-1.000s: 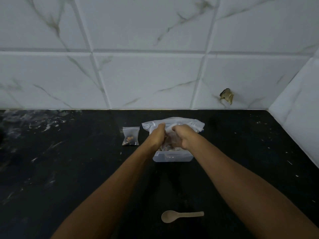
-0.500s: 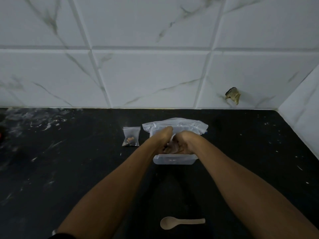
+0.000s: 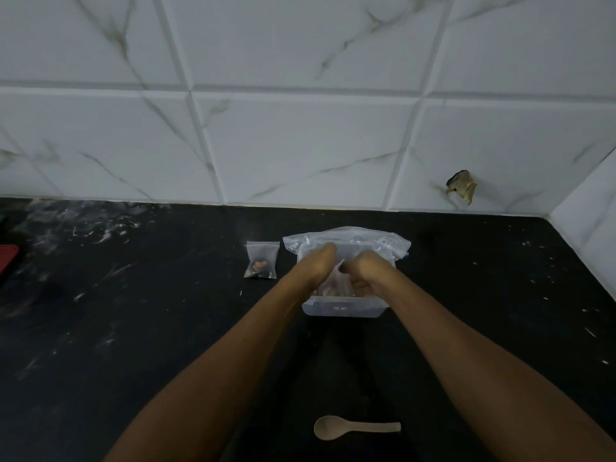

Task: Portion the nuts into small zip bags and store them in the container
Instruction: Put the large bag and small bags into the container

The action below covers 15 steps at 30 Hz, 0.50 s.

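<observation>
A clear plastic container [image 3: 345,309] stands on the black counter, near the back wall. Behind it lies a large clear zip bag [image 3: 380,240]. My left hand [image 3: 316,263] and my right hand [image 3: 365,271] are both down inside the container, fingers closed on a small zip bag of nuts [image 3: 338,280] held between them. That bag is mostly hidden by my hands. A second small zip bag [image 3: 261,260] with a few nuts lies flat on the counter just left of the container.
A wooden spoon [image 3: 355,427] lies on the counter close to me, bowl to the left. A red object [image 3: 6,261] shows at the far left edge. White tiled walls close the back and the right corner.
Both hands have sunk lower into the container with the small bag. The view has shifted slightly; the other bag and the spoon have stayed put.
</observation>
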Each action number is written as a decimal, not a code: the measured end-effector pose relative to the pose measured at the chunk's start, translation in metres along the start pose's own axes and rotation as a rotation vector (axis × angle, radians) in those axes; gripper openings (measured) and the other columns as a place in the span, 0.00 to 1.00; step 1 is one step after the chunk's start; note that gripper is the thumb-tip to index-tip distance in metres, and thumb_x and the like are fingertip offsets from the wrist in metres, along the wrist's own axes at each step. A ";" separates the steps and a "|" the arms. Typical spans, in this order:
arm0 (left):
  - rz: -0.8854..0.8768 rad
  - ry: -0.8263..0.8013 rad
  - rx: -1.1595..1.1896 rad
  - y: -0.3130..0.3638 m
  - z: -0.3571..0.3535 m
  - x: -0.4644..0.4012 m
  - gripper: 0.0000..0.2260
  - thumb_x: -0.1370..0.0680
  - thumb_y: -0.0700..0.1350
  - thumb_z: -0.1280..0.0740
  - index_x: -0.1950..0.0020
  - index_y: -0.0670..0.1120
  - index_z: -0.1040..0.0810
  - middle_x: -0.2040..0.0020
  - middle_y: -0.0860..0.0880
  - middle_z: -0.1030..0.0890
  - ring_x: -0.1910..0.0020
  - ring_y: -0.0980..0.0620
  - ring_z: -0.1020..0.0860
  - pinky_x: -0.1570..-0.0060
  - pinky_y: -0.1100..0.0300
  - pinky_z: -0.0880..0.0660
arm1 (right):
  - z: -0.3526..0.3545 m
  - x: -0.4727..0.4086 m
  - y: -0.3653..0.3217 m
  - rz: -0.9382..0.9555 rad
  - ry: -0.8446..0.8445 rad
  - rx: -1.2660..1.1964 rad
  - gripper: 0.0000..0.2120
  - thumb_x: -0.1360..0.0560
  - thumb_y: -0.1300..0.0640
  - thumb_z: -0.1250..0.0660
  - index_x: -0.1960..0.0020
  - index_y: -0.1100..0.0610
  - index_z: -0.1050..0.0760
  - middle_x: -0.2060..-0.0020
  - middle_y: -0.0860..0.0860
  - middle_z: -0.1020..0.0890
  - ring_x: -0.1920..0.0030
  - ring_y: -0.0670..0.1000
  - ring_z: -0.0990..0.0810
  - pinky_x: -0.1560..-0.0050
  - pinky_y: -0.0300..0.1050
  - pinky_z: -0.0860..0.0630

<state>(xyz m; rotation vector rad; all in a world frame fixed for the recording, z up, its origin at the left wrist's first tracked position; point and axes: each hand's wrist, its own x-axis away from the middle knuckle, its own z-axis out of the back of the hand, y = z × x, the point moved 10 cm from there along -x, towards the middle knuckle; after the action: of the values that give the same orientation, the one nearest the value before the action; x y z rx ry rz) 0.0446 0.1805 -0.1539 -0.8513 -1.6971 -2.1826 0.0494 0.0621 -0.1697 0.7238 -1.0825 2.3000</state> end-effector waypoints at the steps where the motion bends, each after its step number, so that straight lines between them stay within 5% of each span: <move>1: -0.041 0.014 -0.007 0.003 0.008 0.006 0.15 0.15 0.51 0.50 0.43 0.43 0.28 0.48 0.45 0.25 0.49 0.50 0.26 0.38 0.51 0.29 | 0.007 0.002 -0.005 0.038 0.059 0.032 0.13 0.22 0.54 0.34 0.43 0.61 0.26 0.52 0.57 0.19 0.48 0.56 0.19 0.44 0.52 0.21; 3: -0.077 0.007 0.015 0.003 0.023 0.013 0.16 0.15 0.51 0.50 0.46 0.44 0.27 0.51 0.48 0.27 0.50 0.52 0.27 0.41 0.54 0.30 | 0.017 0.009 -0.023 0.171 0.160 0.045 0.12 0.22 0.53 0.36 0.45 0.60 0.25 0.54 0.55 0.20 0.52 0.55 0.19 0.46 0.52 0.20; 6: -0.100 0.025 0.093 -0.001 0.057 0.020 0.23 0.16 0.52 0.51 0.36 0.38 0.25 0.44 0.43 0.23 0.42 0.46 0.24 0.43 0.55 0.27 | 0.023 0.034 -0.052 0.330 0.257 -0.021 0.10 0.21 0.52 0.38 0.47 0.58 0.23 0.56 0.53 0.20 0.52 0.53 0.20 0.46 0.52 0.21; 8: -0.120 0.089 0.131 0.003 0.085 0.026 0.23 0.16 0.53 0.50 0.41 0.38 0.23 0.44 0.40 0.20 0.43 0.45 0.22 0.42 0.53 0.25 | 0.017 0.051 -0.074 0.428 0.260 -0.164 0.08 0.20 0.52 0.39 0.52 0.54 0.24 0.57 0.52 0.20 0.52 0.53 0.20 0.45 0.54 0.21; 11: -0.094 0.203 0.188 -0.001 0.128 0.023 0.22 0.17 0.53 0.50 0.48 0.40 0.22 0.45 0.39 0.19 0.49 0.45 0.21 0.45 0.52 0.25 | -0.008 0.066 -0.098 0.471 0.180 -0.383 0.10 0.19 0.53 0.40 0.54 0.55 0.24 0.53 0.58 0.18 0.49 0.57 0.18 0.44 0.58 0.21; 15: -0.062 0.278 0.247 -0.019 0.163 0.017 0.24 0.17 0.53 0.50 0.40 0.36 0.24 0.49 0.41 0.20 0.51 0.46 0.22 0.51 0.53 0.25 | -0.057 0.063 -0.121 0.390 -0.041 -0.630 0.14 0.18 0.55 0.42 0.44 0.65 0.24 0.41 0.64 0.22 0.39 0.61 0.22 0.36 0.56 0.25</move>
<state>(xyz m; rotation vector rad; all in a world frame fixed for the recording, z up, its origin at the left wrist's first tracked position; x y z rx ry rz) 0.0692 0.3429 -0.1347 -0.4166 -1.8185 -1.9633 0.0646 0.1890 -0.0948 0.3249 -1.9759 2.0345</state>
